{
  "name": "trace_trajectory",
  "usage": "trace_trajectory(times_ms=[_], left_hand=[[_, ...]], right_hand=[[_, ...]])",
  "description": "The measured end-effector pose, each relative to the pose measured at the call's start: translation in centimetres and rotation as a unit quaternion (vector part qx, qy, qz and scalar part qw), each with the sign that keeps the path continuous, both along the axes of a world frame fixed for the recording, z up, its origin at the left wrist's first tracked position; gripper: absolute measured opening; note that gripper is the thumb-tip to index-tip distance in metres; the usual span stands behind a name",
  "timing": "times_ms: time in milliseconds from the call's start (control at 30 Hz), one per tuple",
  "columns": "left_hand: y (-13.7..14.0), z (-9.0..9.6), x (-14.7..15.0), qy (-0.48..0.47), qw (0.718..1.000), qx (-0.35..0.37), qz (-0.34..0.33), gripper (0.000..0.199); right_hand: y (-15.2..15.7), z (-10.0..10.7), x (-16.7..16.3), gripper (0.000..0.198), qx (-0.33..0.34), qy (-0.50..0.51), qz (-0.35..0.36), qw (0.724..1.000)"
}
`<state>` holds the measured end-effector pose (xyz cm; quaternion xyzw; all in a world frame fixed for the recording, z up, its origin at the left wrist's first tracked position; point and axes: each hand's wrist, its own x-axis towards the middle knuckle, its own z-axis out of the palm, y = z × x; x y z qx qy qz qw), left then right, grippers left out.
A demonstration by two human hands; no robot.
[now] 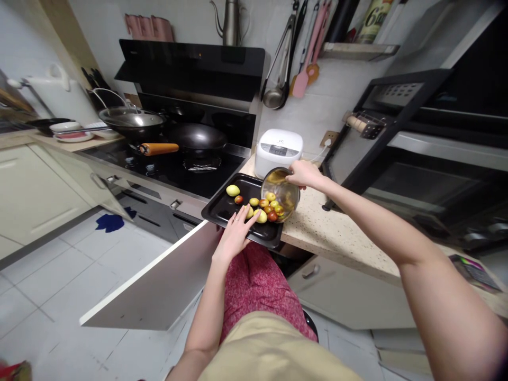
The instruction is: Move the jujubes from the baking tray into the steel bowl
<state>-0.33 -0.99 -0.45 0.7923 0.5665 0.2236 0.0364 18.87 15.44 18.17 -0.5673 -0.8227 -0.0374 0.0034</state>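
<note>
My right hand (305, 174) grips the rim of a metal bowl (292, 197), tilted on its side with its mouth toward a black baking tray (218, 209). Small yellow-green and red-brown fruits (272, 216), looking like fresh jujubes, lie in the bowl's mouth and spill onto the tray. Over the tray, my left hand (237, 233) has its fingers stretched out and apart, with the tips at the nearest yellow fruits. Farther left on the tray lie a pale yellow fruit (233, 190) and a small red one (238, 200).
A white rice cooker (279, 151) stands behind the tray on the speckled counter (329, 225). To the left is a stove with a wok (197, 137) and a lidded pan (133, 119). An open cabinet door (159, 283) juts out below; an oven (440, 185) stands right.
</note>
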Motion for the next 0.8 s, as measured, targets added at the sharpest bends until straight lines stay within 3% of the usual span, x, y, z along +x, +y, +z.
trace_trajectory(times_ms=[367,500,600,667,733,800], left_hand=[[-0.1,0.0,-0.1,-0.001,1.0,0.004,-0.002,0.097],[-0.2,-0.1,-0.2,-0.015,1.0,0.011,-0.003,0.095],[-0.3,0.0,-0.2,-0.024,1.0,0.003,-0.004,0.096],[-0.4,0.1,-0.1,-0.03,1.0,-0.007,-0.007,0.099],[-0.6,0.2,0.0,-0.039,0.999,-0.011,-0.017,0.103],[-0.7,0.4,0.2,-0.045,0.998,-0.006,-0.032,0.101]], right_hand=[[-0.4,0.7,0.3,0.022,0.062,-0.012,-0.015,0.998],[-0.5,1.0,2.8,0.024,0.077,0.012,-0.042,0.996],[-0.7,-0.2,6.4,0.017,0.059,0.115,-0.075,0.989],[-1.2,-1.9,9.3,0.012,0.007,0.237,-0.079,0.968],[-2.1,-4.1,11.9,0.007,-0.044,0.404,-0.115,0.907],[-3.5,-6.5,14.0,0.009,-0.066,0.446,-0.132,0.883]])
